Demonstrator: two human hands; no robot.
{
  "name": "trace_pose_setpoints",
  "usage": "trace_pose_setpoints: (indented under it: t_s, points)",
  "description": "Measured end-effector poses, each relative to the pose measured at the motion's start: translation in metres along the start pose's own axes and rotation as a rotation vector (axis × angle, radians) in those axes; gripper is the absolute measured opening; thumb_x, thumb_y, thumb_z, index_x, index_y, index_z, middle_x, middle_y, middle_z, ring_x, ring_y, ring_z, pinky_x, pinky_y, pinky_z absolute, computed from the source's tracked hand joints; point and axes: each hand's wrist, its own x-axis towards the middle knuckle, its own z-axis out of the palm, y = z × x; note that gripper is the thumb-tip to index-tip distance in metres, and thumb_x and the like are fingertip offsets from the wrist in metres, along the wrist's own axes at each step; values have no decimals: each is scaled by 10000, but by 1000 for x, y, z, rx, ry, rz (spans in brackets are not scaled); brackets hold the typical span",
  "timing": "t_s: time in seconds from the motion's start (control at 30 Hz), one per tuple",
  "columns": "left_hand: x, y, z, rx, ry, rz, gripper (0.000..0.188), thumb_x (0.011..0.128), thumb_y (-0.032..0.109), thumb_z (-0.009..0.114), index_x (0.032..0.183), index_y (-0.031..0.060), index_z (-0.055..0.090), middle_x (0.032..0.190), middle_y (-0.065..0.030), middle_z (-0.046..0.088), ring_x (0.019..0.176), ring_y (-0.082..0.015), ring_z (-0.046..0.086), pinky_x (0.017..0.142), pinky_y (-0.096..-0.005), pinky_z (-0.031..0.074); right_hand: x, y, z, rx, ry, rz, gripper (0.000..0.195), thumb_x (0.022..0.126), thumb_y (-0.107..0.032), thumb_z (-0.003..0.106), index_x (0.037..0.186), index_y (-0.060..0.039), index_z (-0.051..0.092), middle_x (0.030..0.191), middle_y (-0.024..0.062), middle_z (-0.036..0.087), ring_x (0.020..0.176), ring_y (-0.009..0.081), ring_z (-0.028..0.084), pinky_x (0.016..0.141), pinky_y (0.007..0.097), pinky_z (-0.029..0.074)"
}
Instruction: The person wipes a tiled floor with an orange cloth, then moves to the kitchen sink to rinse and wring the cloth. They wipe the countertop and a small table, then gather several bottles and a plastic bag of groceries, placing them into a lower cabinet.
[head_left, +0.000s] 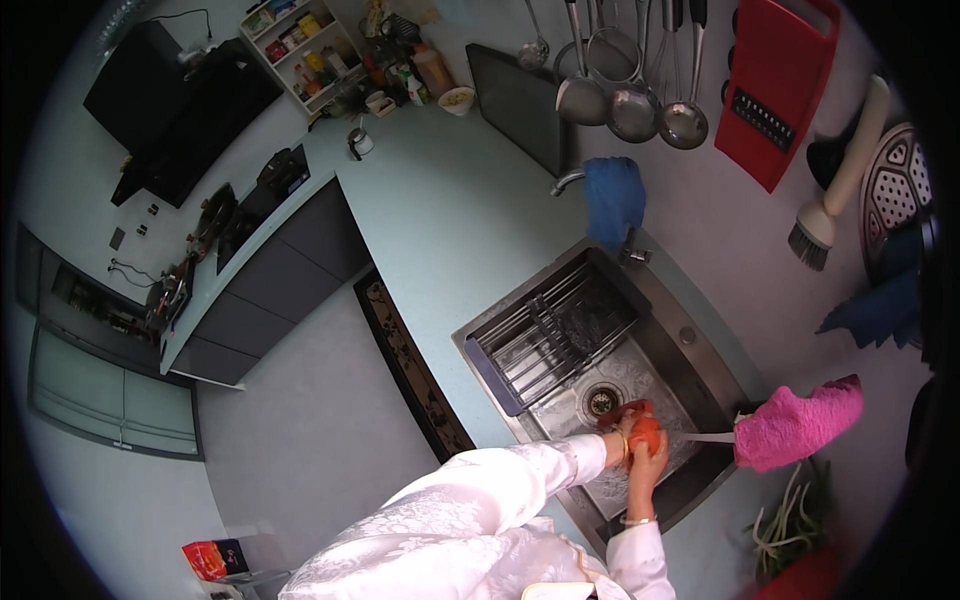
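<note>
Both of my hands are together low in the stainless steel sink (686, 337), closed around a wet orange-red cloth (643, 433). My left hand (624, 439) reaches in from the left, with a bracelet at its wrist. From below comes my right hand (649, 459), its fingers pressed against the cloth. Part of the cloth hangs past the fingers near the drain (602, 401). Beside the hands, water runs from a spout partly covered by a pink cloth (799, 422). The fingers overlap, so their exact hold is partly hidden.
A roll-up drying rack (555, 330) spans the sink's far part. A blue cloth (615, 196) hangs over another faucet. Green vegetables (795, 525) lie right of the sink. Ladles (684, 124), a red grater (776, 90) and a brush (814, 229) hang on the wall.
</note>
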Motion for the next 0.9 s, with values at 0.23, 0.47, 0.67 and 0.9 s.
trace_pose_setpoints:
  t_s: [0.23,0.47,0.67,0.9]
  points:
    - [26,-29,-7,43,-85,174,298,923,252,581,1156,119,451,1042,-86,560,965,-194,572,815,-375,509,2,22,1,148,121,9,301,938,-220,509,1094,28,580,999,144,636,952,256,613,884,368,468]
    - [-26,-23,26,-25,-245,106,197,960,238,545,1111,144,460,1053,-65,549,965,-180,566,810,-359,515,29,68,-35,736,65,141,218,900,-152,524,1071,-43,604,1024,90,635,849,196,609,803,335,497]
    - [-31,-10,10,-84,-175,-64,248,994,263,464,1217,175,400,1169,-60,543,990,-199,579,838,-381,516,14,34,-19,305,77,146,170,895,-131,520,969,-19,624,875,93,639,868,192,598,818,331,467]
    - [-54,26,-8,-317,-368,-364,417,967,411,501,1281,140,465,1187,-61,581,997,-260,592,948,-444,454,13,-54,-52,245,-17,-20,112,781,-23,563,885,-32,604,933,102,608,948,250,565,834,336,436]
